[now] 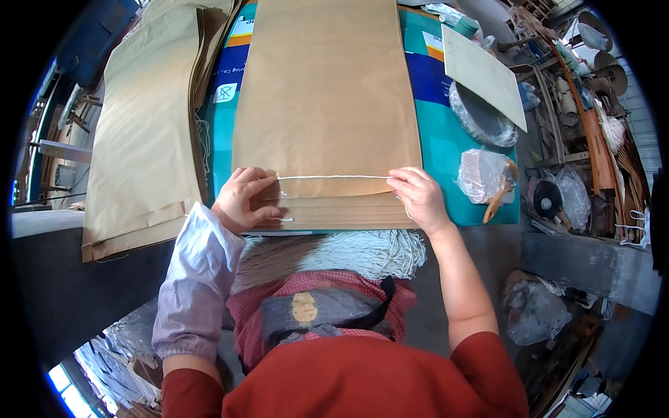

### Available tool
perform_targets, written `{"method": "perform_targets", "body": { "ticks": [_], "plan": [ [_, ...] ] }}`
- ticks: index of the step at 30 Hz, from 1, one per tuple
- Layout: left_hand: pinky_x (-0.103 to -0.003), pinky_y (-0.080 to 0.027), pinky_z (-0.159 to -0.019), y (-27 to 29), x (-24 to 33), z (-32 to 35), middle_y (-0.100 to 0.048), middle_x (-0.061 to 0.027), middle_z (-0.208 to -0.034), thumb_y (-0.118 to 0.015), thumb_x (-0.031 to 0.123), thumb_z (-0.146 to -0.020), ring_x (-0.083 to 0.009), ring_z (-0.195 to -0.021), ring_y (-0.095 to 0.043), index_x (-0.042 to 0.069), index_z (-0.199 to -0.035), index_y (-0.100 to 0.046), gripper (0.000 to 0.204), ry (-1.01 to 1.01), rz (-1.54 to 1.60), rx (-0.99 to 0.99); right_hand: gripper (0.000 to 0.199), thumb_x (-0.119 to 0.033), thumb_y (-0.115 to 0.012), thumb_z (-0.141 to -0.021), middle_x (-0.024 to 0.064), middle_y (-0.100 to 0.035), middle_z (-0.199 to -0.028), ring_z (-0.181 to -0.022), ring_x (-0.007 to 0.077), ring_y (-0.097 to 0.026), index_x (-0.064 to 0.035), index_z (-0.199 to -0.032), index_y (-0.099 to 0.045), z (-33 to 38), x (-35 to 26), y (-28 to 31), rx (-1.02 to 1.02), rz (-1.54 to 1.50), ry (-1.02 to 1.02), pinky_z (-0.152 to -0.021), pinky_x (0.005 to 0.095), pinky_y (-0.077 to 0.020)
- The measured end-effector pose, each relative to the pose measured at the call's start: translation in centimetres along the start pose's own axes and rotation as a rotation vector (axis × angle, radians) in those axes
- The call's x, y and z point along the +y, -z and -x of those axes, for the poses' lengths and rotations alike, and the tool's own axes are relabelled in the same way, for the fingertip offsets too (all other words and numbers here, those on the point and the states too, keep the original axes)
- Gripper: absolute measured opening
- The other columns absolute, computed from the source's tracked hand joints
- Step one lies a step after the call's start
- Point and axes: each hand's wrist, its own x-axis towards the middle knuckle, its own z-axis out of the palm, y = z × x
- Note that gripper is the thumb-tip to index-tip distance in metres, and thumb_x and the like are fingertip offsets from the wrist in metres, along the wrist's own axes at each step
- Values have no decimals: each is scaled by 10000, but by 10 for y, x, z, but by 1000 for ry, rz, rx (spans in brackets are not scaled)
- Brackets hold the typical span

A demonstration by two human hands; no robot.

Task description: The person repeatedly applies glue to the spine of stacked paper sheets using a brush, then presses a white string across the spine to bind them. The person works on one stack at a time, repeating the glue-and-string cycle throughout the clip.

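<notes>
Across the near edge of the brown paper sheet (326, 97), a white cord (333, 177) ran taut from hand to hand. Left hand (242, 198) pinched its end, fingers curled narrow and pressed onto the folded strip of paper (334, 212); right hand (418, 198) gripped the other end the same way, fingertips closed on the string. Sheet lay flat on a teal printed board (446, 146), the cord just above the layered fold.

To do this well, I judged, the cord wanted to stay straight and parallel to the fold, both hands pulling evenly, so it would sit square before anything was pressed over it.

Hard to read: the thumbs were mostly tucked under, so exactly how the cord was trapped could not be told. A bundle of white cords (369, 251) lay at the lap, partly covered by the apron. Stack of brown sheets (143, 125) at the left ran out of frame, and the plastic-wrapped items (484, 174) on the right were too blurred to name.
</notes>
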Motion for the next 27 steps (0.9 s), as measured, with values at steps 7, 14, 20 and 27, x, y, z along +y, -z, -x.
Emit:
{"method": "perform_targets", "body": {
  "ticks": [7,14,20,27],
  "plan": [
    [-369,-485,-738,-5,-16,-14,-614,-124,-847,-694,148,-762,-293,-812,-611,65,-955,-689,210,492,146,69,109,-125,-730,-741,81,-600,-718,-649,231,-586,-43,-744,-658,-18,8,-19,-57,-309,-481,-568,322,-457],
    [-414,-496,-767,-20,6,-23,-576,-185,-1029,-548,109,-834,-371,-893,-591,28,-967,-507,161,783,-298,10,246,-156,-713,-755,80,-592,-920,-855,270,-582,-107,-974,-611,-13,-8,-38,79,365,-338,-683,380,-491],
    [-456,-217,-1116,-48,55,-32,-364,-250,-1394,-616,375,-783,-373,-1346,-284,-58,-1380,-289,808,-14,-372,-105,626,-368,-590,-856,167,-436,-1372,-1270,309,-407,-11,-1342,-420,-16,-74,-76,-201,108,21,-1064,428,-312],
    [-433,-158,-1137,-34,16,6,-204,-315,-1462,-454,674,-823,-421,-1385,-160,-130,-1385,-220,1009,555,-453,-54,863,-504,-504,-886,290,-200,-1476,-1396,372,-177,119,-1400,-201,17,-11,-32,-153,421,-488,-1131,447,-183]
  ]
}}
